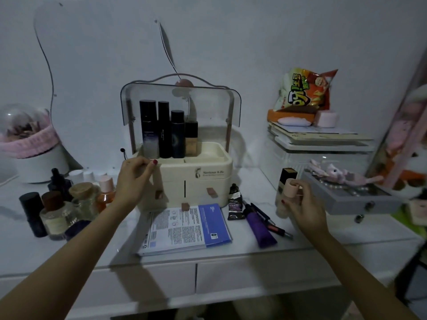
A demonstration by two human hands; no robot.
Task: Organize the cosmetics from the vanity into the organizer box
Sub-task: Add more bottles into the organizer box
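Note:
The cream organizer box (pixel 203 174) stands mid-vanity with its clear lid raised; several dark bottles (pixel 161 130) stand upright in the left of its top tray. My left hand (pixel 134 179) hovers at the box's front left corner, fingers curled, with nothing visibly held. My right hand (pixel 300 204) grips a pale bottle with a pink cap (pixel 290 189) on the tabletop to the right of the box. A black-capped foundation bottle (pixel 287 179) stands just behind it.
Several bottles (pixel 57 209) crowd the left of the vanity. A blue-and-white leaflet pack (pixel 187 227) lies in front of the box, with a small dark tube (pixel 235 204), a purple tube (pixel 258 225) and pencils beside it. A grey jewellery tray (pixel 351 197) sits at the right.

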